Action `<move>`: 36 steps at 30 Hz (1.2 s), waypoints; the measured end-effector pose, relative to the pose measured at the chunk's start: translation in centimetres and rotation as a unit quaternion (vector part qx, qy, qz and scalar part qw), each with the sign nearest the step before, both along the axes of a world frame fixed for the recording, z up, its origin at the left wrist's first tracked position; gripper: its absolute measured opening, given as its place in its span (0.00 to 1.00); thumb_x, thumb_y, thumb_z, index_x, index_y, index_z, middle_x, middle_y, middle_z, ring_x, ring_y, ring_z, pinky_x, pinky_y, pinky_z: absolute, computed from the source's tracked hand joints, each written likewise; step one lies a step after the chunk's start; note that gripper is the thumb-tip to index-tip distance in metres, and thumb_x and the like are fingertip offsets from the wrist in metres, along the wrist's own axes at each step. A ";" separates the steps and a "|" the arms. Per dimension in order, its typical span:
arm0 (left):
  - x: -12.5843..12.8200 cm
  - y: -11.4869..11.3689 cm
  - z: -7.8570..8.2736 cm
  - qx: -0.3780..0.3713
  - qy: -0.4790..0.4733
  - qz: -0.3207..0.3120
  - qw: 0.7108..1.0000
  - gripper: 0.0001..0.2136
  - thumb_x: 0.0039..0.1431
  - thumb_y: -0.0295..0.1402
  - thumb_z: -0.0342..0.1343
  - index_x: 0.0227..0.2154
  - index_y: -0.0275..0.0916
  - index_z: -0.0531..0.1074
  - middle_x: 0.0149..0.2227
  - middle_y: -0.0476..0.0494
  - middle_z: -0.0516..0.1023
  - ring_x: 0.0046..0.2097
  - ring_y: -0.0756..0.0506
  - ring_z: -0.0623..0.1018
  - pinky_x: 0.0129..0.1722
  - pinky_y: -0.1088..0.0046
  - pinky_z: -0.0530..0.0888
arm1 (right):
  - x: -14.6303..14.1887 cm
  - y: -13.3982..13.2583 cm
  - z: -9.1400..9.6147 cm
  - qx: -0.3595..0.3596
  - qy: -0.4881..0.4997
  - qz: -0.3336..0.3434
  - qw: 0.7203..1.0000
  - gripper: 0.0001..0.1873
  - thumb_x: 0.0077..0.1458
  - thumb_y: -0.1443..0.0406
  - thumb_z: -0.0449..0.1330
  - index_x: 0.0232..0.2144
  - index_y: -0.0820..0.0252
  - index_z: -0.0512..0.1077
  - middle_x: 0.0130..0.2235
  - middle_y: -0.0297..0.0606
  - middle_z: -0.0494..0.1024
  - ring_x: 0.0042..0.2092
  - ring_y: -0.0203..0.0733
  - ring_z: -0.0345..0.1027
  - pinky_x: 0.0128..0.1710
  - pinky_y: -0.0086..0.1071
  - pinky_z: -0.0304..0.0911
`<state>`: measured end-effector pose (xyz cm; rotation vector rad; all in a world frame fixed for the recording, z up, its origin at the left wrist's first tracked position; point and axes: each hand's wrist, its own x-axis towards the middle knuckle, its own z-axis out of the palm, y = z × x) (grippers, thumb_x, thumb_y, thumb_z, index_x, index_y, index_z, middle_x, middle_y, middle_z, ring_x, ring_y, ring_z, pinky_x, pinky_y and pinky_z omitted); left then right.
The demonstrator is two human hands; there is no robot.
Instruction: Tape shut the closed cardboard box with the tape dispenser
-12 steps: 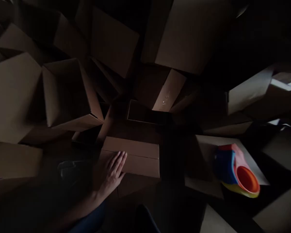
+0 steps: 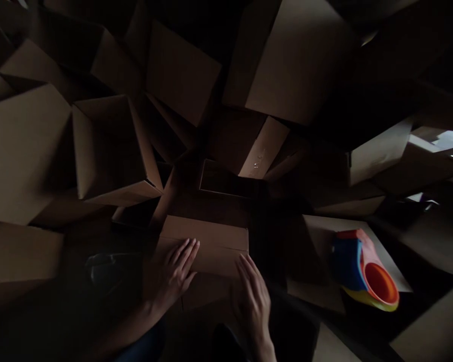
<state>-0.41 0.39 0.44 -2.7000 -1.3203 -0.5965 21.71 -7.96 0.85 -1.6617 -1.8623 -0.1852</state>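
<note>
Dim background crowded with cardboard boxes (image 2: pixel 298 60); dark gap (image 2: pixel 266 241) seen beyond right edge of closed box (image 2: pixel 207 236). Open box (image 2: pixel 123 193) at left, interior shadowed. Plastic item (image 2: pixel 355 269) set on cardboard panel (image 2: pixel 322 229), right. That closed box is touched by left hand (image 2: pixel 179 269), flat; right hand (image 2: pixel 256 291) held apart, fingers extended, near-right corner, contact unclear.

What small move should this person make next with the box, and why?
Perhaps lay the right hand flatter on the box: the left hand rests spread on its top, while the right is only near the right-hand edge, so two-handed steadying seems sensible.
</note>
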 end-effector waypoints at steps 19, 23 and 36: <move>0.7 0.2 -0.5 -0.021 -0.056 0.009 0.998 0.36 0.58 0.22 0.49 0.70 0.40 0.48 0.62 0.46 0.71 0.62 0.43 0.69 0.59 0.66 0.65 | -3.5 3.1 -2.4 -0.028 -0.048 -0.100 0.993 0.35 0.65 0.57 0.51 0.70 0.57 0.48 0.60 0.44 0.70 0.59 0.56 0.66 0.66 0.63 0.38; 0.7 0.5 -0.3 -0.012 -0.050 -0.001 0.999 0.33 0.62 0.24 0.49 0.69 0.39 0.49 0.61 0.46 0.72 0.61 0.45 0.70 0.58 0.68 0.64 | -3.3 3.6 -1.6 -0.004 -0.062 -0.095 0.994 0.34 0.65 0.59 0.54 0.69 0.60 0.51 0.57 0.44 0.74 0.57 0.54 0.69 0.66 0.62 0.40; -3.9 3.3 3.1 -0.066 -0.210 0.091 0.971 0.24 0.65 0.38 0.54 0.62 0.41 0.61 0.58 0.39 0.72 0.60 0.42 0.71 0.60 0.61 0.67 | -3.2 3.3 -0.6 -0.009 -0.081 -0.096 0.992 0.25 0.67 0.55 0.51 0.59 0.64 0.66 0.56 0.44 0.75 0.56 0.51 0.69 0.67 0.61 0.33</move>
